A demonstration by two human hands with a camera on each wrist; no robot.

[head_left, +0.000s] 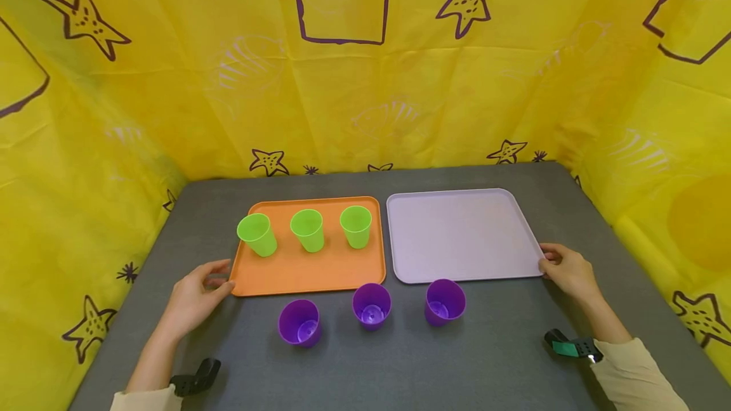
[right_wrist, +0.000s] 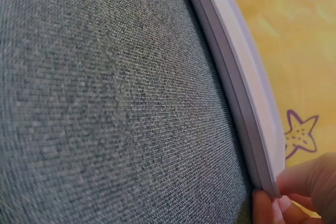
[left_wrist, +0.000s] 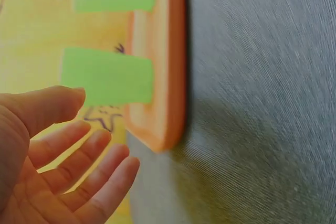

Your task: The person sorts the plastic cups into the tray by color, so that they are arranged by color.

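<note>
An orange tray [head_left: 320,278] lies at the left of the table, carrying three green cups [head_left: 308,231]. Beside its near left corner is my left hand [head_left: 197,293]; the left wrist view shows the hand [left_wrist: 68,166] with fingers relaxed and apart, holding nothing. To the right lies a pale lilac tray [head_left: 462,233] with nothing on it. My right hand [head_left: 568,270] pinches this tray's near right corner; the right wrist view shows thumb and fingers on the rim [right_wrist: 252,124]. Three purple cups [head_left: 372,306] stand upright in a loose row in front of the trays.
A grey cloth [head_left: 491,360] covers the table. Yellow fabric [head_left: 342,100] with starfish drawings hangs behind and at both sides. A black strap device sits on each wrist, the left one [head_left: 197,378] and the right one [head_left: 573,346].
</note>
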